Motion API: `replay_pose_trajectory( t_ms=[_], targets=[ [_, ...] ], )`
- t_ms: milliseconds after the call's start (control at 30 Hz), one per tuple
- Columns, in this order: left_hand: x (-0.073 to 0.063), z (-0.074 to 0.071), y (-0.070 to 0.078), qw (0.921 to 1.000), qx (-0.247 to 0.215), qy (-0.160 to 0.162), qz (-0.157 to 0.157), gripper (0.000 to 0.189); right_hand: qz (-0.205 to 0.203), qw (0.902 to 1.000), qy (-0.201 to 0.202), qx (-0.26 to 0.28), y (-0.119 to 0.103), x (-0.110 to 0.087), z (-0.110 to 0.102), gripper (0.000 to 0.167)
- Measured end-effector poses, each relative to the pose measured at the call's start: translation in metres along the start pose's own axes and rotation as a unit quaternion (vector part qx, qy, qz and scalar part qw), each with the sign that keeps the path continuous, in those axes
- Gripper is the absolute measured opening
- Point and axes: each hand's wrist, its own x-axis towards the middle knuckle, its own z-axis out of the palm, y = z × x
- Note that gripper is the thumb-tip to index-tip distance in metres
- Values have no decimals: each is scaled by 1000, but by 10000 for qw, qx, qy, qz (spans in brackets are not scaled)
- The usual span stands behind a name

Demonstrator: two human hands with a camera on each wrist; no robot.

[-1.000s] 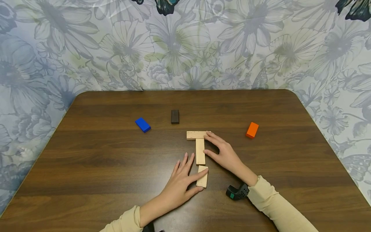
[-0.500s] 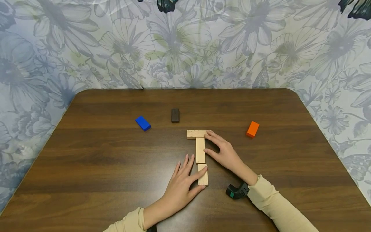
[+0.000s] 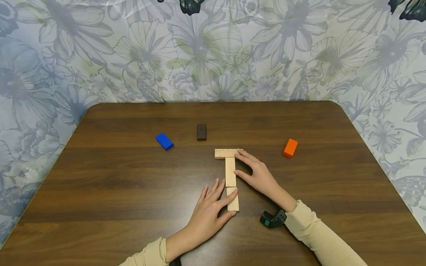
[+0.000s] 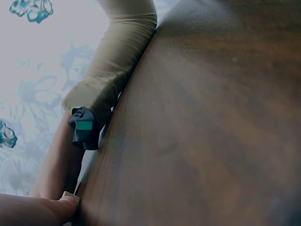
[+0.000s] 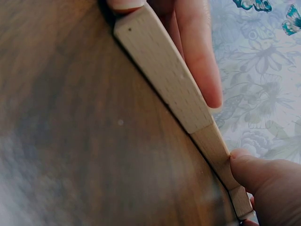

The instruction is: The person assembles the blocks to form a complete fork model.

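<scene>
Three plain wooden blocks form a T in the head view: the crosspiece block, the middle block and the near block. My left hand holds the near block, index finger across it and thumb at its near end; the other fingers spread to its left. My right hand touches the crosspiece's right end with its fingertips and the middle block's right side with its thumb. In the right wrist view the near and middle blocks meet end to end.
Across the far part of the brown wooden table lie a blue block, a dark brown block and an orange block. Behind the table hangs a flowered cloth. A black wrist camera sits at my right wrist.
My left hand has turned the near block straight and slid it up against the middle block, so the gap between them has closed. My right hand has stayed in place.
</scene>
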Motion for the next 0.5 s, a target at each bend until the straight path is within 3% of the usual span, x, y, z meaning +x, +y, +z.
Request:
replay_pose_trajectory(
  t_ms=[500],
  targets=[
    [0, 2, -1, 9999, 36, 82, 46, 53, 6, 10000, -7, 48, 0, 0, 0, 53]
  ],
)
